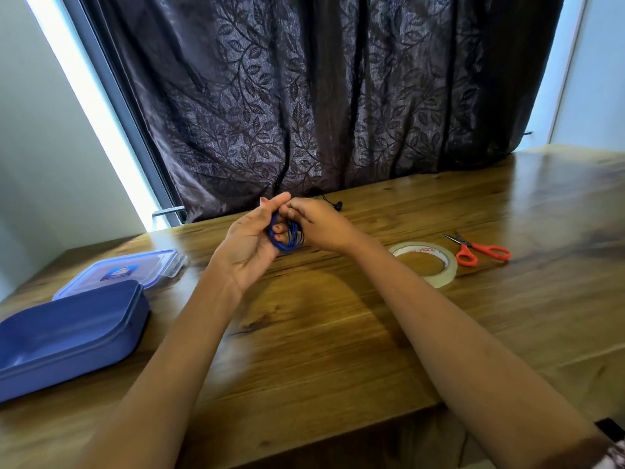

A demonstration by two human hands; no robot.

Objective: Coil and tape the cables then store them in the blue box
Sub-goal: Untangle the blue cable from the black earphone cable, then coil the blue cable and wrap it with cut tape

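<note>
1. Both bare forearms reach forward over the wooden table (338, 333). A patterned sleeve edge (614, 456) shows at the right elbow.

2. The blue box (84, 353) stands open on the table. It is well to the left of the left forearm and nearer than both hands.

3. The box lid (152, 265) lies flat just beyond the box, to the left of the left hand. It has a clear centre panel with 1 dark blue label.

4. The left hand (250, 238) is raised above the table with the palm turned toward the camera. Its fingers are curled, and the blue cable (285, 236) is wound round them in several loops. The cable is clear of the table, between the 2 hands.

5. The right hand (321, 225) meets the left hand at the fingertips, back of the hand upward. Its fingers are curled and pinch the cable at the upper side of the coil.

6. The tape roll (421, 248) lies flat just right of the right wrist, partly covered by the right forearm.

7. The orange-handled scissors (473, 247) lie to the right of the tape roll, near it but not touching. The blades point back toward the hands.

8. A thin black cable (337, 206) lies on the table just beyond the right hand.

9. A dark leaf-patterned curtain (321, 96) hangs behind the far table edge, beyond both hands.
</note>
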